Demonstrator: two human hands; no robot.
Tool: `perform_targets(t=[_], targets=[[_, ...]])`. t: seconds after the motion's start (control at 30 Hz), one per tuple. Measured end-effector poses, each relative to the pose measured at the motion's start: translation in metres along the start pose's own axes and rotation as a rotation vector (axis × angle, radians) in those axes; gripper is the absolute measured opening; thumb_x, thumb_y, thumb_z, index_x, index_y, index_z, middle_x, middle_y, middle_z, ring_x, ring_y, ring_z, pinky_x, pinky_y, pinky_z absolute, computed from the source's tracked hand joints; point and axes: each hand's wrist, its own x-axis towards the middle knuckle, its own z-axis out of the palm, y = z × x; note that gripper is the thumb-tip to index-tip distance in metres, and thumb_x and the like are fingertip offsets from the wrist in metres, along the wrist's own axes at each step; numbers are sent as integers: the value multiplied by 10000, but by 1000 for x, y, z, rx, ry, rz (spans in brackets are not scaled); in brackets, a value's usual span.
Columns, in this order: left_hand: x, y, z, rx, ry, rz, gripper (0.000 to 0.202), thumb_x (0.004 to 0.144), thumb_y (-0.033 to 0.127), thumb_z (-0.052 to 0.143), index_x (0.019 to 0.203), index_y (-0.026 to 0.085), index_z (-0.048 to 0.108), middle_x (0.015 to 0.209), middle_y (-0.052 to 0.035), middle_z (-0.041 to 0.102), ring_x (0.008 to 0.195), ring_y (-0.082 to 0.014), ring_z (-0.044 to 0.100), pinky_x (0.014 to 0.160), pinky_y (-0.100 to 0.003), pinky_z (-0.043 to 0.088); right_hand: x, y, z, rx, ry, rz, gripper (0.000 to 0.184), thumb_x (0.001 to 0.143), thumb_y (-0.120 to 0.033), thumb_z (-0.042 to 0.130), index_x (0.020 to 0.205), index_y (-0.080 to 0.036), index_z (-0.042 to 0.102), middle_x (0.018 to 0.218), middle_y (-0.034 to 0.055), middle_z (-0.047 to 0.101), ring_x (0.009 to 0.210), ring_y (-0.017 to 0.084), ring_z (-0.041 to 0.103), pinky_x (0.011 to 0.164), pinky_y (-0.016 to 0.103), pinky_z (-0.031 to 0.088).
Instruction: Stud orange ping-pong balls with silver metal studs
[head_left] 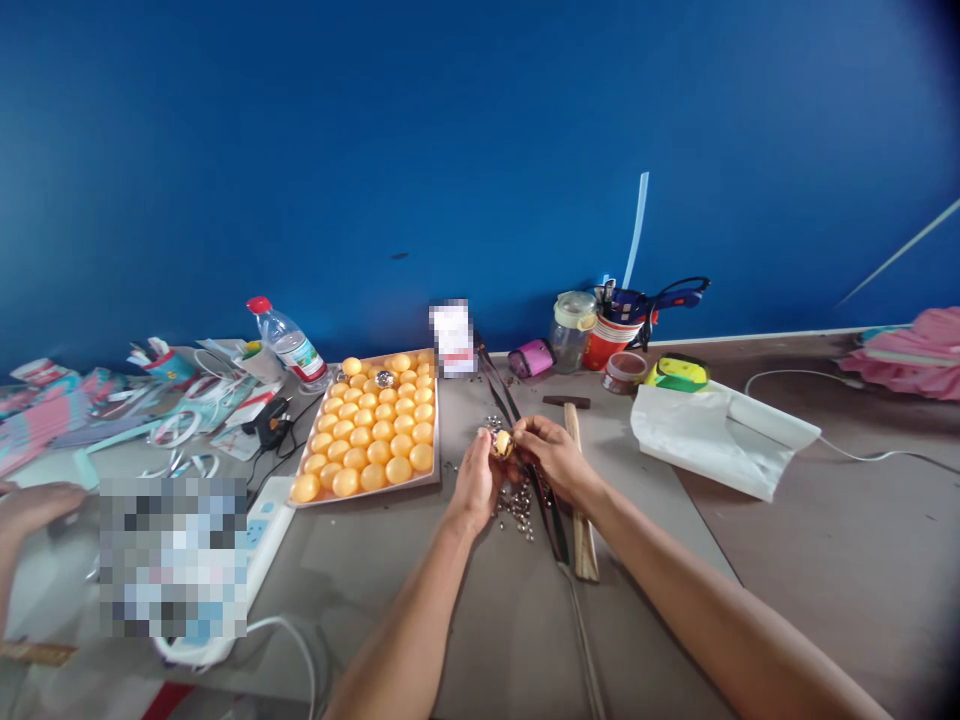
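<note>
My left hand (475, 482) and my right hand (553, 455) meet over the grey table (480, 620), both closed round a small orange ball (502, 443) with shiny studs on it. Under my hands lies a scatter of small silver studs (517, 505). To the left stands a tray (371, 487) filled with several orange balls; one ball near its back (385, 379) is covered in silver studs.
A wooden-handled hammer (579, 500) and dark strips (544, 500) lie under my right wrist. At the back stand a water bottle (289, 345), a jar (570, 330), a red cup of tools (611, 335) and white paper (712, 435). Another person's hand (34, 505) rests far left beside a power strip (259, 530).
</note>
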Motion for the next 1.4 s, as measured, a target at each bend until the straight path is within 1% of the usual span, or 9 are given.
perform_targets(t=[0.07,0.17,0.3,0.4,0.67,1.03,1.2,1.3,1.4], targets=[[0,6,2,-27,-40,-15,362,813,494,510,721,145,541,588,-5,528,493,-110,480,550,-257,394,4,2,-6,-121,80,-80,178,781,-388,528,767,-211,535,600,-32,529,520,132,500,513,259,406],[0,14,0,-62,-43,-20,360,809,504,510,747,149,524,602,-1,533,452,-95,455,531,-255,393,6,4,-14,-540,133,-259,147,796,-279,510,849,-191,614,831,38,598,782,173,560,713,295,431],[1,19,-3,-107,-69,-54,350,821,491,496,807,143,531,638,-3,533,459,-85,455,540,-246,409,1,6,-13,-1107,-13,-284,223,806,-240,522,991,-207,642,969,82,579,940,215,525,813,324,384],[1,20,-4,-130,-68,-65,345,834,479,480,825,139,533,640,-2,528,460,-82,451,545,-244,421,-3,4,-8,-1341,-105,-237,213,814,-289,535,989,-226,640,984,81,581,961,233,512,804,326,357],[3,18,-5,-131,-48,-63,337,868,448,428,836,132,540,630,-6,528,449,-85,450,530,-245,423,-3,4,-9,-1387,-75,-200,162,845,-191,464,844,-188,626,918,63,625,910,200,545,786,295,326],[7,19,-13,-180,-62,4,374,869,469,421,873,129,578,646,-11,541,470,-91,458,541,-253,427,-4,3,-8,-1358,4,-218,291,842,-248,481,1091,-187,618,1054,109,583,993,245,501,830,342,374],[9,22,-15,-207,-42,75,349,849,462,463,857,133,581,636,-10,542,469,-96,456,555,-271,421,-5,10,-7,-1369,-164,-420,457,832,-235,486,1288,-218,472,1384,86,399,1264,288,293,1012,437,263],[10,24,-15,-203,-18,88,351,844,473,467,844,139,577,619,-7,538,466,-98,452,550,-269,414,-5,13,-7,-1344,-261,-455,414,860,-207,427,1268,-231,492,1361,44,449,1287,260,270,1033,429,240],[10,24,-15,-193,-10,87,350,839,477,473,843,143,578,616,-4,537,469,-97,453,549,-264,413,-3,11,-8,-1326,-222,-440,325,849,-194,446,1141,-212,587,1246,53,550,1223,232,355,1016,388,264]])
